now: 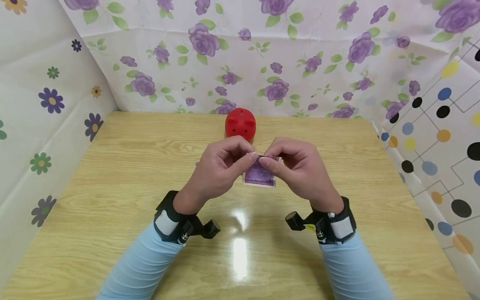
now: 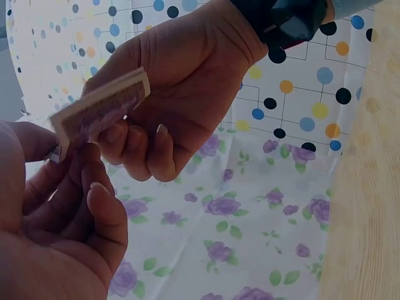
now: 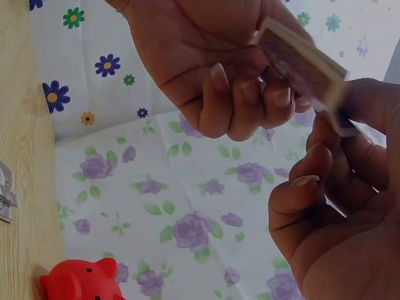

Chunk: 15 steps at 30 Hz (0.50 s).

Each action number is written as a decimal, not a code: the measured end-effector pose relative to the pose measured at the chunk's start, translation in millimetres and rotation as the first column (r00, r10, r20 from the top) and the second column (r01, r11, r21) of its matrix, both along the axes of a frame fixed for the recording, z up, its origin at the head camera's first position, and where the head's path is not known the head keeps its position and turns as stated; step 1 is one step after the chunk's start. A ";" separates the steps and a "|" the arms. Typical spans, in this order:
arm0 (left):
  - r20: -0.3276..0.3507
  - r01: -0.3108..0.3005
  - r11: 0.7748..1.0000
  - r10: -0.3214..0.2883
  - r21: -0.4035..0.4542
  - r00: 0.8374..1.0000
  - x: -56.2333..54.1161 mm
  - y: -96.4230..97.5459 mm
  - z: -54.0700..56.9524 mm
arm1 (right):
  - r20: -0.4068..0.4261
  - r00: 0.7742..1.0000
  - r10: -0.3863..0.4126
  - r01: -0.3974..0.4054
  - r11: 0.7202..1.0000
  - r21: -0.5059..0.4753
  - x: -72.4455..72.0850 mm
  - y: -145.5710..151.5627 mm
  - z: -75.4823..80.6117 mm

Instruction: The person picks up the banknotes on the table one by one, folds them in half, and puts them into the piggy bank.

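A purple banknote (image 1: pixel 259 174), folded small, is held up between both hands above the table. My left hand (image 1: pixel 221 166) pinches its top edge between thumb and curled fingers. My right hand (image 1: pixel 300 168) pinches the same edge close beside, the two thumb tips nearly meeting. In the left wrist view the banknote (image 2: pixel 103 109) shows its pale edge, and the layers look folded over each other. The right wrist view has the banknote (image 3: pixel 303 65) slanting between the fingers of both hands. Beyond the hands, a red piggy bank (image 1: pixel 241 123) with a slot on top stands on the table.
A small grey printed piece (image 3: pixel 6 194) lies on the wooden table (image 1: pixel 150 141), mostly hidden behind the left hand in the head view. Flowered cloth (image 1: pixel 204 39) hangs at the back, with patterned sheets on both sides. Each wrist wears a strapped camera.
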<state>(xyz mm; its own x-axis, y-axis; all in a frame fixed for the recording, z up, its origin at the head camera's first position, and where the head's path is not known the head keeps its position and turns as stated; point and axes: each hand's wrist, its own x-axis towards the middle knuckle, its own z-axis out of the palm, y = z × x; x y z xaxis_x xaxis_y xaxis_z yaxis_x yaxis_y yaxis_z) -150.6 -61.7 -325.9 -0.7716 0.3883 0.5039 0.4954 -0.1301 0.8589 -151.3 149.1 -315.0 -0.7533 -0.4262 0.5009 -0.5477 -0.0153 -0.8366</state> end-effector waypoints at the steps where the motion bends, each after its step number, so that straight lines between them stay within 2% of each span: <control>1: -0.004 0.000 1.000 0.000 -0.007 1.000 0.1 -0.4 0.4 | -0.001 1.000 0.000 0.000 1.000 0.006 0.0 -0.5 -0.2; 8: -0.062 -0.031 0.999 0.029 -0.043 0.998 -0.7 -1.7 0.4 | -0.047 0.999 -0.009 0.007 0.999 -0.043 -0.9 -7.3 -4.4; 12: -0.096 -0.013 1.000 0.012 -0.014 0.995 -1.5 -1.2 0.3 | -0.096 0.995 0.002 -0.011 0.995 -0.098 -1.4 -10.6 -6.8; 15: -0.107 -0.027 1.000 0.027 -0.001 0.994 -0.6 -1.2 1.4 | -0.105 0.995 0.002 -0.018 0.989 -0.147 -1.8 -12.1 -7.9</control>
